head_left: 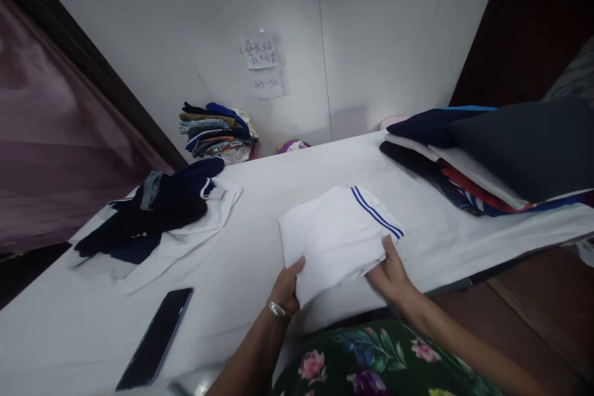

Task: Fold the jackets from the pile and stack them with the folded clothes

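Note:
A folded white garment with two blue stripes (336, 235) lies on the white table (241, 272) in front of me. My left hand (285, 291), with a watch on its wrist, grips the garment's near left edge, thumb on top. My right hand (392, 272) grips its near right corner, fingers closed on the fabric. Both hands hold the same folded piece near the table's front edge.
A black phone (155, 337) lies at the near left. A heap of dark and white clothes (158, 210) sits at the left. Folded garments are stacked at the right (492, 161). Another pile (218, 133) stands by the wall under paper notes (263, 52).

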A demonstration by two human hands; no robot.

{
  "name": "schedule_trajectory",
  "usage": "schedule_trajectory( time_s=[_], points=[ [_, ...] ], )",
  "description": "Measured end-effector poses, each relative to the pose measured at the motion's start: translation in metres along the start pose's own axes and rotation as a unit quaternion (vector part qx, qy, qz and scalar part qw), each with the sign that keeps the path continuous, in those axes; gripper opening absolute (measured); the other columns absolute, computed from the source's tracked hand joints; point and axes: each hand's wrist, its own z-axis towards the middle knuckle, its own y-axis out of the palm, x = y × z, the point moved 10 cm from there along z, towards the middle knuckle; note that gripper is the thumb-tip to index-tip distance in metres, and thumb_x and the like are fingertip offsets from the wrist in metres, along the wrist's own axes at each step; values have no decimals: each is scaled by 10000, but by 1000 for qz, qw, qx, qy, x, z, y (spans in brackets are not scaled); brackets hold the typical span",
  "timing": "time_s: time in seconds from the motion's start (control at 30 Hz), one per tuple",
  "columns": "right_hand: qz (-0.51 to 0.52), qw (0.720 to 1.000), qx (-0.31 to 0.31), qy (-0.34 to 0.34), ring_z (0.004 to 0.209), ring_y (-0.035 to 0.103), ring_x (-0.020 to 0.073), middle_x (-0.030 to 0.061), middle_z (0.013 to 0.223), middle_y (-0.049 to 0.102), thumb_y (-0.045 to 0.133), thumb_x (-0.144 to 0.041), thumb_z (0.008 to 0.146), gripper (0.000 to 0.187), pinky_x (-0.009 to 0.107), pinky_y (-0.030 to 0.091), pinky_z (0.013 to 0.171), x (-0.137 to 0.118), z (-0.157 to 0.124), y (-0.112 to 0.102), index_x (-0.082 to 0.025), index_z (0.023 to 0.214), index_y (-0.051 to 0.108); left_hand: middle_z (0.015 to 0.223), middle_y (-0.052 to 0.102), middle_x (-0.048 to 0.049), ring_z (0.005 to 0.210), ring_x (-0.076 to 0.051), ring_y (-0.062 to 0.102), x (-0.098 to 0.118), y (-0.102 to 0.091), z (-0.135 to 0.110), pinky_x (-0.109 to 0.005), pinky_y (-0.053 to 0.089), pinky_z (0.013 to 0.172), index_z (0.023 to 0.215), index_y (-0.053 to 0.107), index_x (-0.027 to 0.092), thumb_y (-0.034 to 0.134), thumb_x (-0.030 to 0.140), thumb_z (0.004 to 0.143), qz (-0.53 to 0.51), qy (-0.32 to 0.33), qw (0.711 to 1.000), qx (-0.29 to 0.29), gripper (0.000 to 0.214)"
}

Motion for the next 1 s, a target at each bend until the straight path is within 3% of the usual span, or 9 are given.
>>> schedule_trajectory(
  time_s=[0.2, 0.33, 0.47, 0.6, 0.73, 0.83, 1.0],
  points=[
    [-30, 998, 54, -1, 1168, 564, 224, 29, 1215, 650, 679, -363, 772, 508, 394, 459, 1011, 11, -3, -5, -220, 1247, 565, 869, 741, -104, 801, -217, 713, -10, -2, -2, -319, 580, 759, 1125, 615, 80, 610, 137, 836, -13, 35, 999, 0, 295],
    [-53, 994, 90, -13, 1073, 619, 251, 42, 1082, 706, 716, -220, 680, 522, 409, 490, 964, 7, 4, -8, -181, 1186, 596, 897, 740, -114, 846, -236, 710, -14, 0, -2, -329, 582, 772, 1142, 610, 83, 652, 202, 816, -24, 4, 999, -22, 349],
    [-61, 994, 80, -43, 1043, 629, 274, 54, 1039, 718, 695, -163, 632, 484, 425, 500, 931, 1, 10, -2, -189, 1112, 634, 909, 743, -88, 870, -233, 709, -2, 4, 3, -326, 583, 790, 1135, 623, 111, 587, 314, 864, -39, -8, 998, -49, 340],
    [-58, 996, 62, -38, 1036, 635, 261, 50, 1001, 727, 705, -194, 637, 451, 414, 490, 941, -3, 15, 7, -184, 1082, 641, 892, 748, -66, 887, -232, 706, 11, 10, 11, -316, 581, 803, 1104, 637, 123, 554, 300, 879, -34, -6, 999, -39, 298],
    [-20, 999, 31, 5, 1033, 640, 246, 54, 997, 729, 666, -388, 751, 399, 426, 483, 946, 3, 9, 14, -184, 1093, 638, 924, 745, -82, 914, -260, 698, 4, 9, 16, -351, 588, 797, 1162, 610, 132, 596, 278, 844, -34, -25, 999, -10, 350],
    [5, 999, 8, 37, 1045, 637, 247, 57, 1009, 726, 596, -512, 806, 418, 426, 487, 936, 17, -3, 13, -197, 1073, 654, 1009, 732, -49, 919, -264, 695, -2, 8, 16, -412, 582, 832, 1281, 530, 224, 595, 297, 843, -48, -39, 998, -12, 448],
    [-19, 1000, 3, 25, 1039, 641, 240, 32, 956, 735, 647, -433, 776, 294, 396, 490, 929, 28, -10, 12, -218, 973, 687, 1169, 670, -8, 987, -259, 667, -8, 8, 12, -443, 567, 864, 1390, 392, 349, 577, 386, 844, -54, -77, 995, -21, 577]
  ],
)
